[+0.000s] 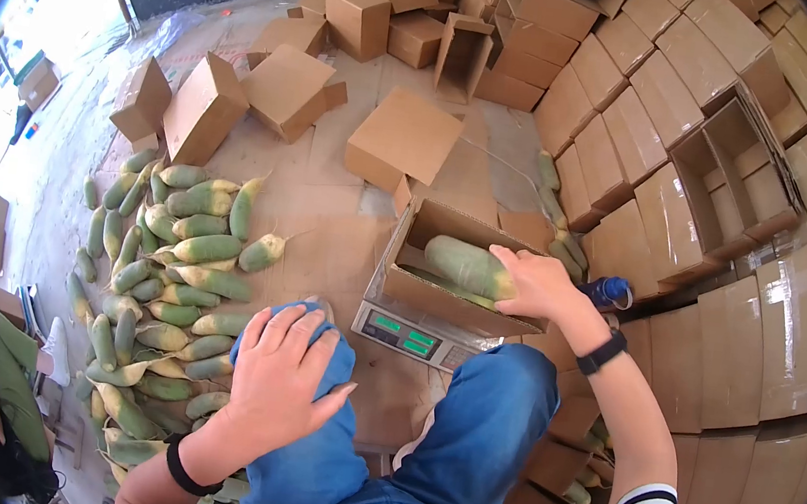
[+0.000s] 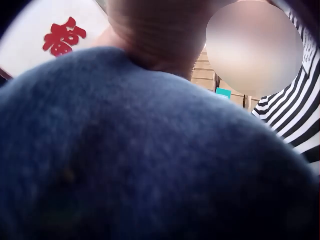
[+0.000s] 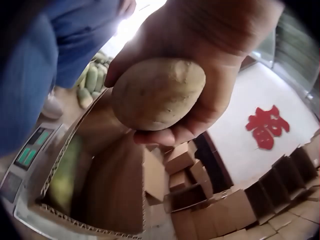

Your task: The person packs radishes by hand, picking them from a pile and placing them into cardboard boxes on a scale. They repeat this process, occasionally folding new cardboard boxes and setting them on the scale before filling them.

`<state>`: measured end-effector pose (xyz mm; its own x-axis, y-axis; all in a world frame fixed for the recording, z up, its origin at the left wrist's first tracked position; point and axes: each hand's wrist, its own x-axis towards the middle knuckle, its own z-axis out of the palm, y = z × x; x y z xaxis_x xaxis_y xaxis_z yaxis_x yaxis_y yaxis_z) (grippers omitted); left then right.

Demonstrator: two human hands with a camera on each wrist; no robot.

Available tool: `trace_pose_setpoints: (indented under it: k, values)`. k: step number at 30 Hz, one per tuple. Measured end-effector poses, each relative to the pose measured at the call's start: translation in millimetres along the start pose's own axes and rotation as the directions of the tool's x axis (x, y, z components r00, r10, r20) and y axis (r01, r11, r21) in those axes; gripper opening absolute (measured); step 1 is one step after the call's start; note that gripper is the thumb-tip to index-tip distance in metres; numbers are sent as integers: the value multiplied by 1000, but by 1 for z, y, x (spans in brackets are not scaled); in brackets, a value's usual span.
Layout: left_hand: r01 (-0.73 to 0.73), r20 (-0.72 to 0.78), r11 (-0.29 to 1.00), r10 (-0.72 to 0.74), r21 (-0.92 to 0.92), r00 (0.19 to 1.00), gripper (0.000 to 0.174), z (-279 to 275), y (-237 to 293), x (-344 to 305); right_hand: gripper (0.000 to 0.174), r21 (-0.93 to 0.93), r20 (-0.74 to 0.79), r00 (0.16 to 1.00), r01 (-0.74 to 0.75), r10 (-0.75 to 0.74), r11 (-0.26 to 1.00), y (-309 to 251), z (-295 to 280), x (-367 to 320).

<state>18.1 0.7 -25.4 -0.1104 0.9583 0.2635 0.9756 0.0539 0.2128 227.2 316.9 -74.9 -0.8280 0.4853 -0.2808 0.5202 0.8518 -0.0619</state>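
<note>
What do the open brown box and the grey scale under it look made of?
Open brown box: corrugated cardboard, matte; its cut rim shows fluting in the right wrist view. Grey scale with green digits: apparently a metal tray with dull sheen, possibly plastic.

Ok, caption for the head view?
Right hand holds a long green vegetable in the open box on the scale; left hand rests on a knee.
</note>
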Motion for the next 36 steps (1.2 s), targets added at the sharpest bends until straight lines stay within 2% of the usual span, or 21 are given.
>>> trace_pose_setpoints:
  k: [1,8,10,12,13,14,16,17,19,21,24,26,27,28,29,30,31,36]
  values:
    - [-2,3,1000,2,7,1000,57,0,-2,0,86,-9,91,996,7,-6,1000,6,13,12]
    - [9,2,999,-9,-30,1000,51,-2,-5,7,90,131,54,996,59,-66,990,22,78,61]
    - [11,6,999,-11,-35,1000,50,-2,-6,9,86,165,99,994,25,-42,986,29,92,64]
    - [17,1,999,-17,-28,1000,50,-1,-6,9,82,72,65,994,80,-84,994,37,103,65]
    - [15,7,999,-15,-32,1000,50,-1,-5,9,72,137,101,994,38,-53,990,37,100,61]
    - [10,-3,1000,-10,-28,1000,50,0,-6,9,72,140,106,993,34,-49,990,36,97,58]
    - [8,-6,1000,-8,-27,1000,50,1,-5,9,61,53,36,998,44,-46,998,29,91,53]
    - [6,-13,1000,-7,-27,1000,50,1,-5,9,52,152,-85,996,52,-40,987,28,88,46]
    - [13,-9,1000,-13,-25,1000,51,0,-5,8,48,366,-183,983,79,-11,927,25,71,30]
    - [15,-17,1000,-15,-21,1000,51,1,-6,6,47,579,-215,976,100,33,809,28,49,3]
    - [16,-25,1000,-16,-14,1000,50,0,-8,4,50,815,-124,976,-4,181,579,7,10,-61]
    - [11,-30,1000,-12,-17,999,48,1,-8,1,49,820,-115,966,-38,230,571,-9,-4,-105]
    - [11,-49,1000,-12,-19,999,48,1,-8,0,54,881,-5,978,-95,211,463,-12,-1,-125]
    - [9,-69,1000,-10,-22,998,47,3,-8,0,48,862,-48,973,-74,226,501,-20,5,-142]
    - [-1,-89,1000,1,-9,996,47,5,-8,-1,46,682,-211,954,-11,212,732,-30,20,-162]
    - [-14,-88,1000,13,-12,996,47,7,-8,0,44,433,-356,924,29,141,901,-38,34,-169]
    - [-18,-94,1000,18,-6,995,47,7,-7,0,40,444,-402,889,-20,219,896,-43,38,-173]
    - [-35,-102,999,36,8,994,46,9,-2,1,34,495,-444,843,-53,305,867,-38,49,-181]
